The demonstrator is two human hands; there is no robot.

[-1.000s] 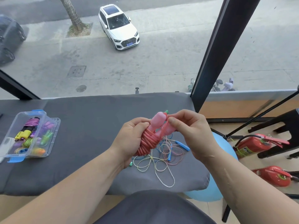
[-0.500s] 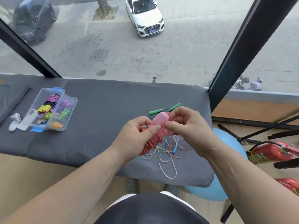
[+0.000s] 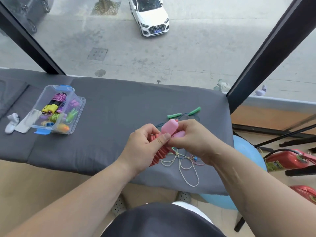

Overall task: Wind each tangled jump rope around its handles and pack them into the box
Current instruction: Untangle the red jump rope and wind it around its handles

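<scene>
The grey worktop [image 3: 119, 108] held the box [image 3: 79, 115] near its left end. Near the front edge, the left hand [image 3: 143, 146] gripped the wound rope [image 3: 160, 154]; the right hand [image 3: 193, 142] pinched its handles [image 3: 169, 127], probably securing the coil.

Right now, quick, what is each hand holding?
Left hand: closed, gripping the wound pink jump rope.
Right hand: closed, pinching the same rope at its upper end.

Bare grey cushion [image 3: 119, 117] lies open between the clear box [image 3: 80, 108] and the loose ropes [image 3: 184, 162], green handles [image 3: 174, 115] beyond.
</scene>
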